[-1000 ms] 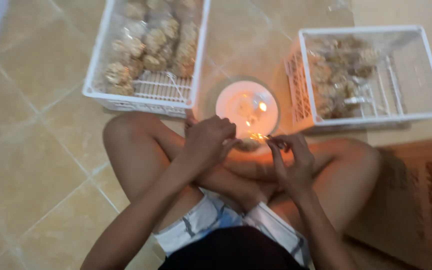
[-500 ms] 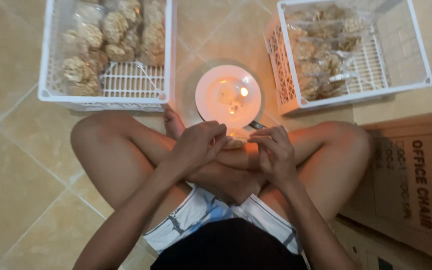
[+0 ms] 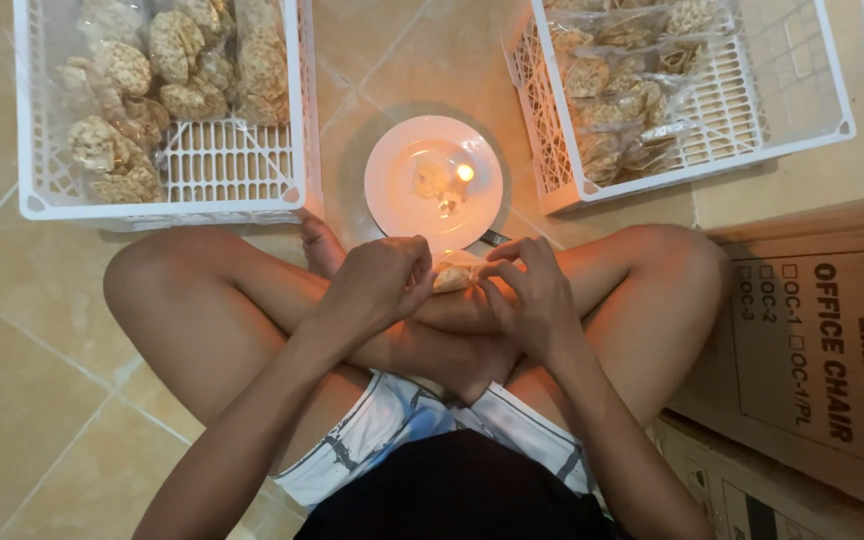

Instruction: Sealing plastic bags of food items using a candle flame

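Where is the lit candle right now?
In the head view, the candle burns on a white plate on the tiled floor, between the two white baskets and just ahead of the person's hands.

The person sits cross-legged, knees spread wide to either side and bare feet tucked in at the middle. Both bare forearms reach forward and converge above the crossed shins. The left hand (image 3: 377,285) is curled, knuckles up, its fingers bent inward and pinched toward the thumb. The right hand (image 3: 532,290) lies just beside it, wrist bent, fingers arched with the tips pointing toward the left hand. The fingertips of both hands nearly meet.
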